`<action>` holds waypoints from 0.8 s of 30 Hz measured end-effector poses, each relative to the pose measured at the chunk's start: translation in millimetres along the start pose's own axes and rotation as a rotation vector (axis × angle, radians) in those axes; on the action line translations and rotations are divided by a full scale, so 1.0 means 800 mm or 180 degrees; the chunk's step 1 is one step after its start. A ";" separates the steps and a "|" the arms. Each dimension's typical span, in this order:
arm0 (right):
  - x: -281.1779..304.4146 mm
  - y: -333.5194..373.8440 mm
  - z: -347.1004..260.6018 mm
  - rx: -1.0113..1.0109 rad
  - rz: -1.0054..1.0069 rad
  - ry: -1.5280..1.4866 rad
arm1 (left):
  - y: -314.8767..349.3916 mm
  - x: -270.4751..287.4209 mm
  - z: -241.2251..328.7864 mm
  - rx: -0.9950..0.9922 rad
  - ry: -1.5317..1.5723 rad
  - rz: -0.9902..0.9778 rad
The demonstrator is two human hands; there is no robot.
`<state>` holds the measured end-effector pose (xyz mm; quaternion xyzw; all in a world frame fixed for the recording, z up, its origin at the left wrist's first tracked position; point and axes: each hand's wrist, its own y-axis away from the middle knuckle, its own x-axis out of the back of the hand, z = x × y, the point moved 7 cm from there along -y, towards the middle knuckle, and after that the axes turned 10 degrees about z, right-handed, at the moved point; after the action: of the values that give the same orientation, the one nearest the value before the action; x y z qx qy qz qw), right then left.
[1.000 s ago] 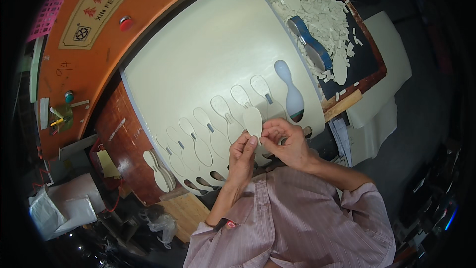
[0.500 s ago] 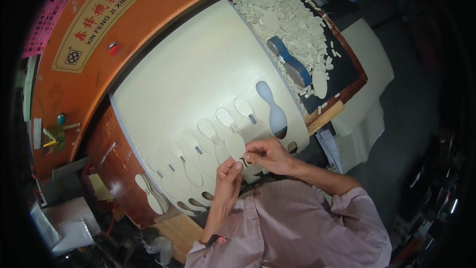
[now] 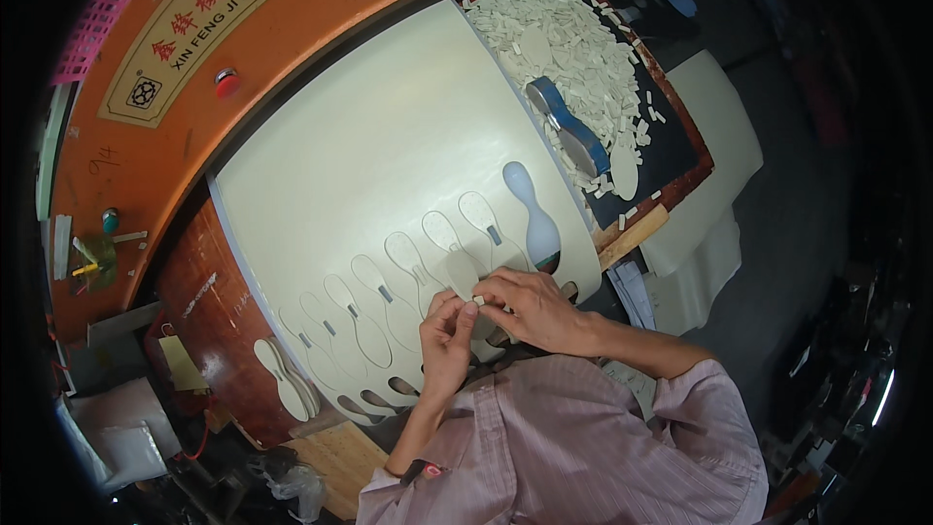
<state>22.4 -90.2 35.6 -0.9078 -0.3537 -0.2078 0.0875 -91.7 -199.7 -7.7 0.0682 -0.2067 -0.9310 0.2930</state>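
My left hand (image 3: 447, 338) and my right hand (image 3: 537, 313) meet fingertip to fingertip over the near edge of a cream sheet (image 3: 360, 126). Left fingers and thumb are closed on a cream insole-shaped piece (image 3: 461, 270), whose rounded end shows beyond them; its rest is hidden by the hands. A small cream block (image 3: 478, 300) sits at the pinched fingertips of my right hand, against the left thumb. Along the sheet runs a row of cut insole outlines (image 3: 372, 277), several with a small grey slot. Nearest me are cut-out holes (image 3: 403, 386).
A blue-sided metal cutting die (image 3: 570, 126) lies beside a heap of small cream offcuts (image 3: 554, 24) at the far right. Cut insoles are stacked (image 3: 282, 384) on the red-brown board at left. An orange machine beam (image 3: 321, 0) with a red button (image 3: 226, 84) spans the far side.
The insole piece has tipped and sunk lower behind the fingers. My right hand has shifted slightly left, and the small block now shows at the fingertips. The whole view has shifted a little.
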 end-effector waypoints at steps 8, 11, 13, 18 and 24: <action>-0.016 -0.034 -0.005 0.0815 -0.0432 0.0391 | -0.023 0.011 -0.003 -0.0069 0.0077 -0.0037; -0.019 -0.019 -0.025 0.1219 -0.0273 0.0223 | -0.025 0.027 -0.032 0.0754 0.0756 0.0173; -0.028 0.004 -0.042 0.1640 -0.0159 0.0302 | -0.023 0.029 -0.025 0.0219 0.0526 0.0135; -0.032 0.024 -0.029 0.1704 0.0056 0.0382 | -0.024 0.031 -0.028 0.0169 0.0336 0.0153; -0.013 0.008 0.022 0.0244 0.0460 -0.0533 | -0.019 0.010 -0.031 0.0261 0.0612 -0.0035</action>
<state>25.1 -95.8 15.4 -0.9411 -0.3011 -0.1106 0.1070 -99.7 -201.4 -37.1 0.1703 -0.2152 -0.9125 0.3034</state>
